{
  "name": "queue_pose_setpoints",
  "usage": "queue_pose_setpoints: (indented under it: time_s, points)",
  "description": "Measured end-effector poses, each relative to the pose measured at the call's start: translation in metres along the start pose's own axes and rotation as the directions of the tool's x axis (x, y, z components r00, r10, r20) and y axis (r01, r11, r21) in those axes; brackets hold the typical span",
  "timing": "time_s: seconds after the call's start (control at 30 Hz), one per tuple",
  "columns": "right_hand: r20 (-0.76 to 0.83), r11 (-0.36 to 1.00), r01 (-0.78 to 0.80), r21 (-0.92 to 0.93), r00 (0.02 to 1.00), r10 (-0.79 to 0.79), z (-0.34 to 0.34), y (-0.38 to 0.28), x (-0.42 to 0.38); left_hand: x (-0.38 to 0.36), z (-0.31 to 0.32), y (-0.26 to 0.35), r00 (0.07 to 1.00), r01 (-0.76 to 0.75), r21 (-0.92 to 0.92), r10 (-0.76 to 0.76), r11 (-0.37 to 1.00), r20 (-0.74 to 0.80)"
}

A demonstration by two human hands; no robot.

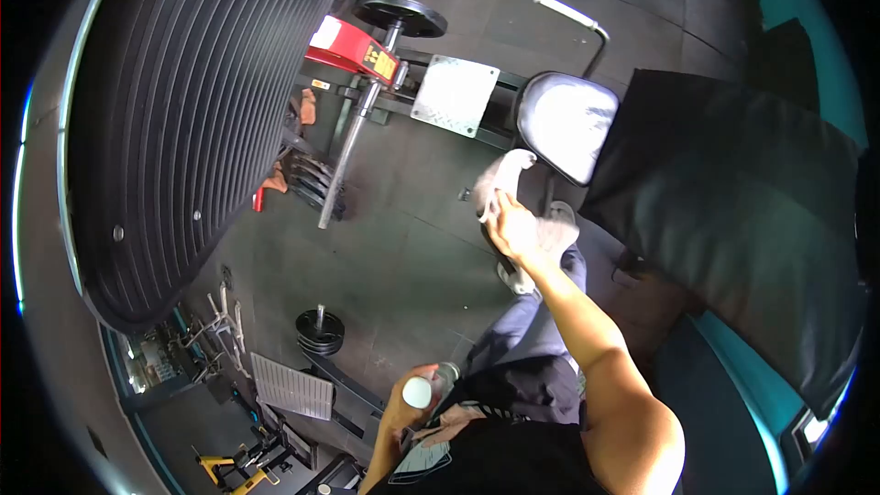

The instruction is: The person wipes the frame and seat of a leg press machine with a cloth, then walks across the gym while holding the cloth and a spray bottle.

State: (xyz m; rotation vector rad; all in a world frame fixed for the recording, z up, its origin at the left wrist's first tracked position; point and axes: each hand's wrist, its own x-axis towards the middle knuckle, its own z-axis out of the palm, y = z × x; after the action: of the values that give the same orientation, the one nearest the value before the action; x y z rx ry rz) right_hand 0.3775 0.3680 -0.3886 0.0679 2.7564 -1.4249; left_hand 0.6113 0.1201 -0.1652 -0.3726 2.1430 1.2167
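A pale cloth is bunched in my right hand (515, 227), whose fingers are wrapped round it. Part of the cloth (504, 176) sticks out beyond the fingers, near the grey padded seat (568, 119) of a machine. Closer to my body, my left hand (401, 406) is closed round a clear bottle (443, 383) with a white lid (417, 392). The bottle is beside my dark shirt, and its lower part is partly hidden.
A large ribbed black platform (192, 110) fills the upper left. A bar (346, 151) with a weight plate (400, 16) crosses beside a metal footplate (456, 95). Stacked plates (320, 332) stand on the floor. A black padded pad (733, 211) is at right.
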Motion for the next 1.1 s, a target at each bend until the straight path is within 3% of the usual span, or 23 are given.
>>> queue_pose_setpoints:
  time_s: [0.07,0.1,0.17,0.2,0.23,0.27,0.3,0.33,0.37,0.43,0.47,0.53,0.57,0.63,0.67,0.7,0.8,0.83,0.9,0.93,0.97,1.03,1.1]
  points:
    - [0.172,0.994,0.048,-0.093,0.985,-0.031,0.03,-0.019,0.04,-0.005,0.008,-0.006,0.99,0.14,-0.154,-0.142,0.978,0.0]
    - [0.297,0.986,0.037,-0.163,0.955,0.013,0.046,-0.024,0.056,-0.009,0.013,-0.007,0.999,0.022,-0.05,-0.024,0.999,-0.035]
    - [0.451,0.907,0.16,-0.39,0.892,0.037,0.128,0.015,0.067,-0.016,0.021,-0.009,0.983,0.159,-0.149,-0.17,0.976,-0.063]
    - [0.494,0.903,0.137,-0.408,0.865,0.092,0.156,0.031,0.073,-0.019,0.026,-0.01,0.971,0.212,-0.183,-0.228,0.96,-0.073]
    - [0.536,0.896,0.12,-0.427,0.832,0.144,0.176,0.039,0.08,-0.017,0.026,-0.004,0.976,0.198,-0.093,-0.206,0.976,-0.076]
    - [0.441,0.85,0.111,-0.515,0.885,0.152,0.184,0.033,0.077,-0.015,0.024,0.004,0.979,0.192,-0.001,-0.192,0.981,-0.074]
    - [0.427,0.878,0.115,-0.464,0.898,0.108,0.185,0.037,0.082,-0.018,0.028,0.008,0.982,0.185,0.081,-0.18,0.979,-0.063]
    - [0.446,0.907,0.122,-0.403,0.892,0.078,0.19,0.042,0.089,-0.026,0.035,-0.003,0.935,0.324,-0.097,-0.334,0.941,-0.118]
    - [0.45,0.929,0.12,-0.351,0.891,0.055,0.192,0.051,0.097,-0.027,0.034,-0.006,0.956,0.273,-0.131,-0.284,0.953,-0.077]
    - [0.339,0.952,0.067,-0.297,0.94,0.04,0.196,0.053,0.104,-0.024,0.035,-0.011,0.976,0.213,-0.007,-0.213,0.977,-0.038]
    - [0.404,0.97,-0.062,-0.234,0.901,0.155,0.195,0.053,0.112,-0.021,0.033,-0.009,0.98,0.195,0.002,-0.195,0.981,-0.04]
    - [0.328,0.962,-0.254,-0.097,0.905,0.272,0.19,0.054,0.111,-0.017,0.03,-0.002,0.987,0.158,0.02,-0.157,0.987,-0.039]
    - [0.293,0.937,-0.349,-0.027,0.893,0.341,0.184,0.058,0.107,-0.019,0.028,0.003,0.974,0.211,-0.09,-0.218,0.973,-0.07]
    - [0.118,0.903,-0.354,0.242,0.935,0.335,0.155,0.076,0.09,-0.02,0.028,0.01,0.934,0.297,-0.314,-0.343,0.902,-0.101]
    - [0.182,0.859,-0.496,0.126,0.863,0.471,0.137,0.091,0.083,-0.022,0.024,-0.001,0.945,0.27,-0.213,-0.3,0.939,-0.127]
    - [0.11,0.76,-0.528,0.379,0.841,0.529,0.12,0.104,0.069,-0.02,0.021,-0.001,0.953,0.248,-0.176,-0.272,0.953,-0.135]
    - [-0.049,0.685,-0.445,0.577,0.818,0.573,0.04,0.106,0.027,-0.015,0.014,0.008,0.966,0.209,-0.071,-0.217,0.975,-0.142]
    - [-0.215,0.75,-0.218,0.625,0.875,0.433,0.021,0.099,0.02,-0.012,0.013,0.012,0.967,0.213,-0.066,-0.22,0.975,-0.131]
    - [-0.287,0.948,-0.215,0.233,0.917,0.278,0.039,0.145,-0.004,-0.008,0.011,0.015,0.969,0.216,-0.048,-0.221,0.975,-0.115]
    - [-0.266,0.983,-0.172,-0.065,0.952,0.149,0.059,0.162,-0.011,-0.007,0.01,0.013,0.977,0.181,0.011,-0.179,0.983,-0.113]
    - [-0.135,0.932,-0.294,-0.21,0.953,0.271,0.082,0.164,-0.023,-0.007,0.008,0.009,0.984,0.146,0.071,-0.138,0.987,-0.11]
    - [-0.19,0.88,-0.085,-0.467,0.982,-0.006,0.166,0.22,-0.044,-0.006,0.007,0.0,0.99,0.103,0.123,-0.09,0.987,-0.108]
    - [-0.284,0.832,-0.048,-0.553,0.949,-0.134,0.195,0.236,-0.036,-0.006,0.003,-0.007,0.991,0.093,0.108,-0.081,0.99,-0.111]
